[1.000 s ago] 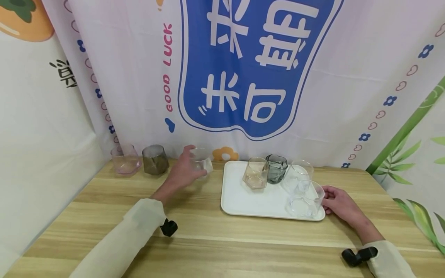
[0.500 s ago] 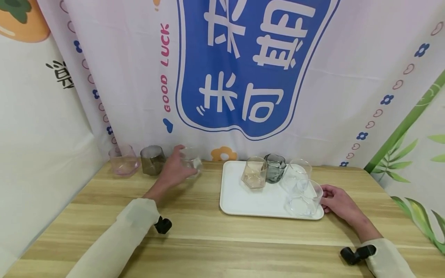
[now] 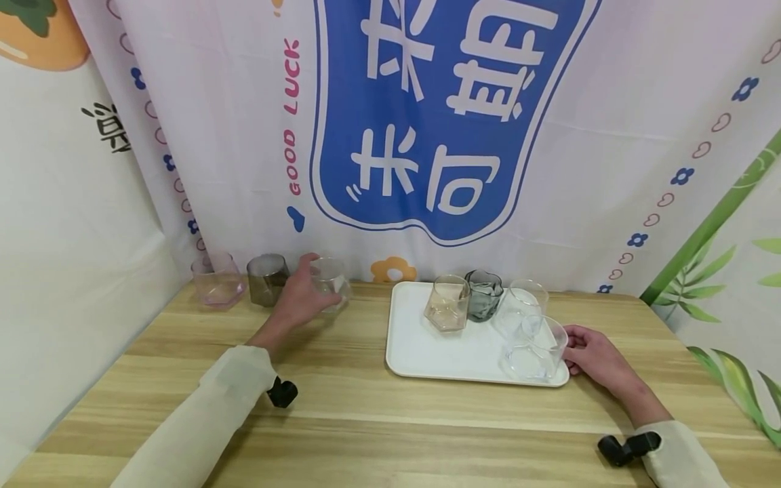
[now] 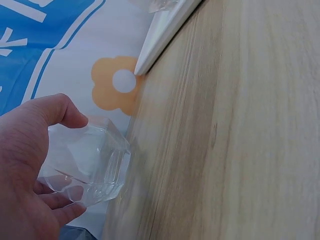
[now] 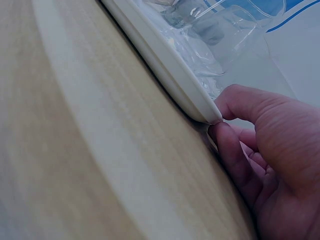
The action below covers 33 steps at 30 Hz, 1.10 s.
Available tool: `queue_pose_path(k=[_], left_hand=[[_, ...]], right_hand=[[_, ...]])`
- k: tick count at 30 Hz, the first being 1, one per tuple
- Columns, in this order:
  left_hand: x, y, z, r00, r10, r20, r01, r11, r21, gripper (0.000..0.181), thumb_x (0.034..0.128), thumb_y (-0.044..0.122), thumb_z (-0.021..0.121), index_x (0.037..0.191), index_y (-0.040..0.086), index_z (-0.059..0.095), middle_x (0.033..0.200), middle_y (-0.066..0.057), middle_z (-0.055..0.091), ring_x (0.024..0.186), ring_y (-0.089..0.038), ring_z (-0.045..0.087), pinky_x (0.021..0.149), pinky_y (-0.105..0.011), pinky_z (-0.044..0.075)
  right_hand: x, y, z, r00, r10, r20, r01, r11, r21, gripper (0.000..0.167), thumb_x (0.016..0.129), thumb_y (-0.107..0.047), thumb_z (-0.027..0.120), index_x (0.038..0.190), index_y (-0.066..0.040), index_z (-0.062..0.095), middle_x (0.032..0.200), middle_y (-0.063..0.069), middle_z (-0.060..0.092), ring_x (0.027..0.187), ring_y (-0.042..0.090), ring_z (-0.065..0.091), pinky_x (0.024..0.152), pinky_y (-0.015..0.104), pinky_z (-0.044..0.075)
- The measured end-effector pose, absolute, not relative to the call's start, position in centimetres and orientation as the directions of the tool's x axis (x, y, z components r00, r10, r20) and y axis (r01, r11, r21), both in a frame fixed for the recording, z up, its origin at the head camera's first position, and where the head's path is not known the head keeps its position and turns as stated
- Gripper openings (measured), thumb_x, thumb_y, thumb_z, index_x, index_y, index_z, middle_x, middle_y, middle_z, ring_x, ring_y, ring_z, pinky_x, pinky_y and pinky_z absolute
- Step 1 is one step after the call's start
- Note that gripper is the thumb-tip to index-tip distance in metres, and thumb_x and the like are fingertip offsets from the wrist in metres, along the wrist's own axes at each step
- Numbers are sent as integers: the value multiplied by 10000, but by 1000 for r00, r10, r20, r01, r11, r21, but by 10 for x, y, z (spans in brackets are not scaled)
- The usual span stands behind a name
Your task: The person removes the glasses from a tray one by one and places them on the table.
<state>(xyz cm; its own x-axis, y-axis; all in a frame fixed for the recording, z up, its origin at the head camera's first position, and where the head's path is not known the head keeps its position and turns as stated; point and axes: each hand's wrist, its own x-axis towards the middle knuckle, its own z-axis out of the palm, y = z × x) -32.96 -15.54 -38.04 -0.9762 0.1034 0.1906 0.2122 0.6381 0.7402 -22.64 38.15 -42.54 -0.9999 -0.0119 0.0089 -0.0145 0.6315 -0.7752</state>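
Observation:
At the back left of the table, my left hand (image 3: 300, 298) grips a clear drinking glass (image 3: 331, 285), thumb on one side and fingers round the other. In the left wrist view the glass (image 4: 87, 160) has a faceted base near the tabletop; whether it touches the wood I cannot tell. Just left of that hand stands a smoky grey-brown glass (image 3: 266, 281), then a pale pink one (image 3: 218, 285). My right hand (image 3: 601, 358) pinches the right rim of a white tray (image 3: 427, 359). The right wrist view shows the thumb above the tray edge (image 5: 192, 102) and a finger beneath it.
On the tray stand an amber glass (image 3: 448, 308), a dark grey-green glass (image 3: 484, 298) and two clear glasses, one at the back (image 3: 526, 301) and one at the front right (image 3: 532, 356). A printed cloth (image 3: 244, 135) hangs behind the wooden table (image 3: 378, 434).
My left hand has moved left with the clear glass, close beside the smoky glass. The right hand stays at the tray's rim.

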Motion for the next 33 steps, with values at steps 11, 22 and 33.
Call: queue_pose_path(k=[11,22,33], left_hand=[[-329,-161,-382,-980,81,180,189,638,746,970,825,200,811,1573,53,211,1476,-304,435,1228,-462,515,1004,-599,465],[-332,-168,-385,-979,77,190,194,643,741,959,849,202,795,1576,23,196,1459,-323,435,1216,-467,526,994,-592,467],[-333,-166,-381,-983,99,153,181,637,749,999,851,195,766,1604,28,131,1512,-317,381,1281,-465,479,1033,-608,436]], right_hand=[[-226,380,-426,-1000,-22,7,-19,613,-790,492,961,-62,678,1361,160,496,966,127,622,759,182,622,623,285,572],[-226,380,-426,-1000,-18,-3,-9,621,-784,479,984,-69,655,1371,159,486,980,133,647,777,194,632,635,288,577],[-227,383,-426,-1000,-25,0,-15,611,-791,473,995,-83,649,1363,162,483,970,124,660,764,187,623,628,283,568]])
